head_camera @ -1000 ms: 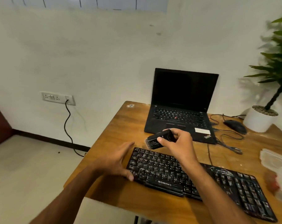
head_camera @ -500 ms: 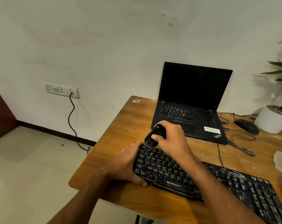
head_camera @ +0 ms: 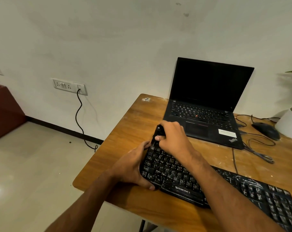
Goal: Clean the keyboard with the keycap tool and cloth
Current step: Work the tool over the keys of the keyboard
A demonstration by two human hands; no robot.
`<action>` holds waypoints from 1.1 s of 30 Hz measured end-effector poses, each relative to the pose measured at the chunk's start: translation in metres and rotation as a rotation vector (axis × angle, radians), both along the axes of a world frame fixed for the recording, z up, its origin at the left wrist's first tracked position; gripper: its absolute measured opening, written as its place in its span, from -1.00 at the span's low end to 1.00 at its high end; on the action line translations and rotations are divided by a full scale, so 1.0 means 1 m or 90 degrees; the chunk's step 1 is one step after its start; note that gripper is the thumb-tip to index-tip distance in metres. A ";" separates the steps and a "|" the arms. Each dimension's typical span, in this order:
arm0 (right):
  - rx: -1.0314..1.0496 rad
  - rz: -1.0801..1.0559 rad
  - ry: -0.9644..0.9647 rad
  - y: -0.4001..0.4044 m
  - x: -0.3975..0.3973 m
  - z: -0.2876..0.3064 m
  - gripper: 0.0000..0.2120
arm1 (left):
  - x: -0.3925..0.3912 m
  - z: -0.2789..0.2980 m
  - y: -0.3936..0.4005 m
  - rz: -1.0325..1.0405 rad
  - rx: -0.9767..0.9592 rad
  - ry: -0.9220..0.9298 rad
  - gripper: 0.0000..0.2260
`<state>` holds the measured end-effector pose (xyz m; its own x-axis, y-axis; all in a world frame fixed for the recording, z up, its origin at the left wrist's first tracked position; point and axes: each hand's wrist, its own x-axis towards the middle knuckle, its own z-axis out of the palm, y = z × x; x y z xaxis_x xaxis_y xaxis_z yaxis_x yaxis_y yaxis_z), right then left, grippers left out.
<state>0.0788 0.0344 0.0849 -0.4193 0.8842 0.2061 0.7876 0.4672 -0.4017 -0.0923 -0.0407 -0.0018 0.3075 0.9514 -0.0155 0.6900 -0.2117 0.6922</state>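
A black Zebronics keyboard (head_camera: 208, 186) lies diagonally on the wooden table (head_camera: 125, 141), its left end near the table's left edge and its right end running out toward the near right corner. The left hand (head_camera: 133, 168) grips the left end of the keyboard: the thumb curls over the near edge and the other fingers wrap around the far left corner. The right hand (head_camera: 173, 139) is above the far left keys and holds a small black keycap tool (head_camera: 157, 133), fingers curled around it and the thumb pressing on its side. The tool stands nearly upright with its lower end down on the top row of keys; whether it touches a key I cannot tell, because the hand covers this part.

Behind the hands, an open black ThinkPad laptop (head_camera: 207, 104) with dark screen stands at the far side of the table, just beyond the right hand. To its right lie a black mouse (head_camera: 265, 130) and loose black cables (head_camera: 259, 148), and a white plant pot (head_camera: 289, 124) is at the right edge. On the wall at left there is a socket panel (head_camera: 69, 86) with a black cord (head_camera: 79, 118) hanging down to the floor.
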 end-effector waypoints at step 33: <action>-0.087 -0.018 0.167 -0.005 -0.002 -0.007 -0.86 | 0.001 -0.004 0.004 -0.002 0.028 0.032 0.27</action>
<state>0.0772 0.0298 0.0775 -0.3419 0.9220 0.1818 0.6608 0.3734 -0.6511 -0.0916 -0.0366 -0.0057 0.3100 0.9507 0.0109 0.7230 -0.2431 0.6467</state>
